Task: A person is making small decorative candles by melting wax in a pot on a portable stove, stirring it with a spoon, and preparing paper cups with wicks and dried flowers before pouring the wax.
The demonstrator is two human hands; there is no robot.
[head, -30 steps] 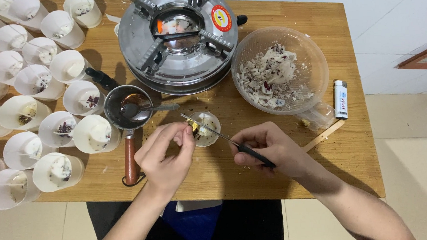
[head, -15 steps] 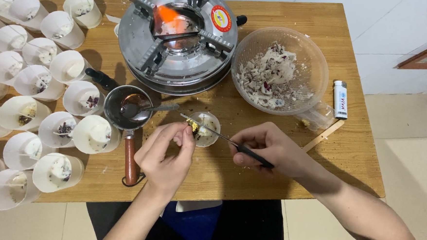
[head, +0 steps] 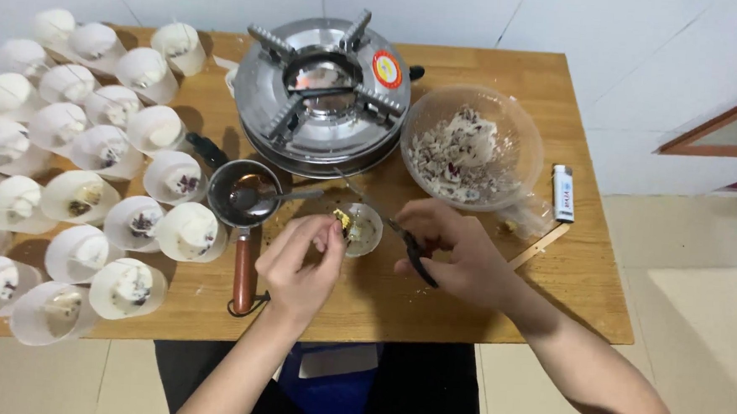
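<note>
Head camera looks down on a wooden table [head: 464,309] whose near edge has bare wood between the arms; the left side is crowded with white cups [head: 92,184] that run past the table's left edge. A small clear cup [head: 363,229] sits mid-table, just in front of the steel gas stove [head: 324,95] and beside the small wooden-handled pot [head: 243,196]. A clear bowl of flakes [head: 472,149] stands to the right, a lighter [head: 562,192] near the far right edge. The flame seen on the burner half a second ago is gone. The left hand [head: 302,262] pinches a small yellowish piece at the cup's rim, fingertips together. The right hand [head: 458,258] is closed around dark tweezers [head: 385,216], their tip reaching over the cup.
</note>
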